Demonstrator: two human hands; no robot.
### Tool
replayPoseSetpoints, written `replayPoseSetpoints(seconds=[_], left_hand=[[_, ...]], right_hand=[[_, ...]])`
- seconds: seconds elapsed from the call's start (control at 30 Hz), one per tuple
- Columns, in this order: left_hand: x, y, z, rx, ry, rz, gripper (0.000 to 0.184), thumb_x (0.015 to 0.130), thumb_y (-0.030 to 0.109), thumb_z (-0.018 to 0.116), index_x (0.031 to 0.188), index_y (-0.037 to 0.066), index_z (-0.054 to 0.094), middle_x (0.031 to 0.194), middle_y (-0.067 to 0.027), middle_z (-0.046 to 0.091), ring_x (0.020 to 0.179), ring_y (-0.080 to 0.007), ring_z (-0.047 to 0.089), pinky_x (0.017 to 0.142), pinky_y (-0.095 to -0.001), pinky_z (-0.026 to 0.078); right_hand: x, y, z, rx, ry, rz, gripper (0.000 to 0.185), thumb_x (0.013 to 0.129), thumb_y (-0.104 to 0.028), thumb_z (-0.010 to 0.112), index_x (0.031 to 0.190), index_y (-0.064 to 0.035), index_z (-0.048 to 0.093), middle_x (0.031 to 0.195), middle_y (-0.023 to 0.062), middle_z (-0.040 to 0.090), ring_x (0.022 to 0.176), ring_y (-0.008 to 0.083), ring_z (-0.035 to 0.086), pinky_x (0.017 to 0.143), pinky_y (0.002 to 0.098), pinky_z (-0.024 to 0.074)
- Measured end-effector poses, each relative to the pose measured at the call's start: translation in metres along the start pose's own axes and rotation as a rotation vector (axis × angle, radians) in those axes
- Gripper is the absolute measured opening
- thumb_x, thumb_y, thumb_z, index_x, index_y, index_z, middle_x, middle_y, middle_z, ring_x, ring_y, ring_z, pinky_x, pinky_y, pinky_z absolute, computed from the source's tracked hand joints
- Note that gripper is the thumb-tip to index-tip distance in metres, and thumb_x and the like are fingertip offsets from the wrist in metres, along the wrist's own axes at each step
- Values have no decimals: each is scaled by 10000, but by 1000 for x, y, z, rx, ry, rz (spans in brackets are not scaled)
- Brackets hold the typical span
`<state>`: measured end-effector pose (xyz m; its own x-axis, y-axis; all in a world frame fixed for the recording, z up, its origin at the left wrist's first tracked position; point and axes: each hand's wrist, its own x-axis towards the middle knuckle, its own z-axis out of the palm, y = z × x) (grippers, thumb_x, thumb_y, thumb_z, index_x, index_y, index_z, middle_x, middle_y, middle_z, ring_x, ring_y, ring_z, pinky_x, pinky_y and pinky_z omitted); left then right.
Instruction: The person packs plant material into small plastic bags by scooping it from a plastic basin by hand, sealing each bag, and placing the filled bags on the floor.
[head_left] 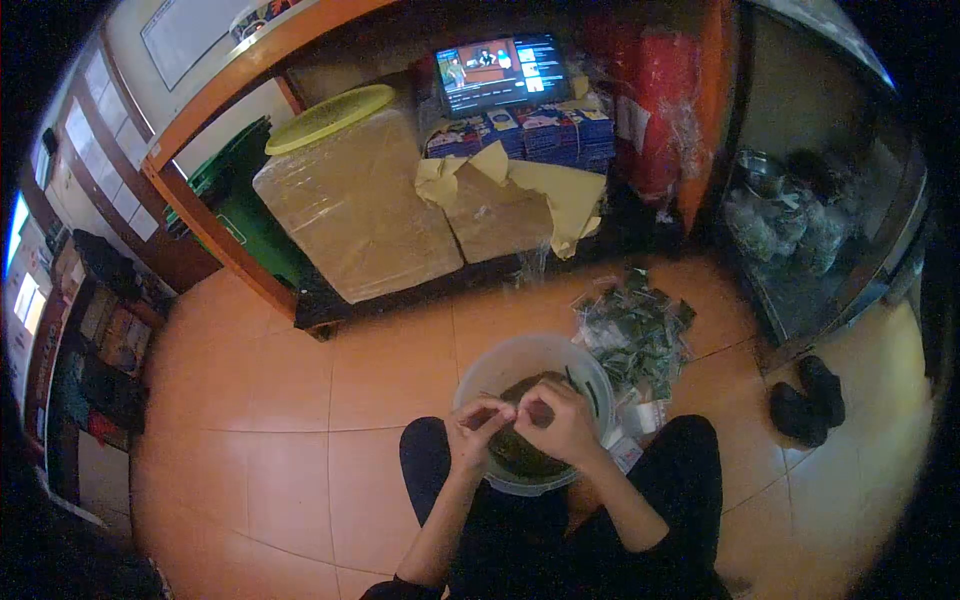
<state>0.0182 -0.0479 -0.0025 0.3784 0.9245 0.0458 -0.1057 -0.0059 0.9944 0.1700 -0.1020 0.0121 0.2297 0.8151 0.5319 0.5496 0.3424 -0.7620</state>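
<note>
Between my knees stands a whitish plastic tub (478, 372) with dark greenish-brown contents (525, 462) inside. My left hand (478, 428) and my right hand (558, 422) are over it, their fingertips pinched together and meeting near the middle. Whatever they hold between them is too small to make out. A dark, thin object (591, 398) lies along the tub's inner right side. Just beyond the tub's right rim, a heap of small green-and-clear packets (640, 345) is spread on the tiled floor (380, 370).
Ahead, a low wooden shelf holds a large wrapped box (360, 210) with a yellow lid (330, 118), stacked blue packs (540, 137) and a lit screen (500, 72). A green bin (250, 205) stands at left. Dark shoes (806, 402) and filled plastic bags (785, 225) are at right.
</note>
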Motion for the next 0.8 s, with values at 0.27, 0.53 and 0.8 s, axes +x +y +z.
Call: replayPoseSetpoints(seconds=[0.27,0.53,0.8], left_hand=[[8,-8,9,-90,102,96,76,774,58,694,806,16,639,812,-23,614,721,-116,559,651,-241,428],[19,-3,17,-47,69,75,118,853,143,670,903,53,614,855,-1,598,746,-91,522,660,-236,415],[21,6,22,-84,46,-13,178,923,221,588,928,49,630,889,-7,627,702,-68,507,627,-212,401]], right_hand=[[-3,-6,-24,23,57,239,160,742,-115,711,734,-64,559,690,57,581,621,175,586,592,298,472],[6,-1,-49,48,136,150,189,786,-160,714,853,-34,590,775,84,606,733,176,598,690,305,477],[-5,32,-61,34,150,228,180,794,-173,712,892,-45,633,791,24,615,700,171,576,649,303,471]])
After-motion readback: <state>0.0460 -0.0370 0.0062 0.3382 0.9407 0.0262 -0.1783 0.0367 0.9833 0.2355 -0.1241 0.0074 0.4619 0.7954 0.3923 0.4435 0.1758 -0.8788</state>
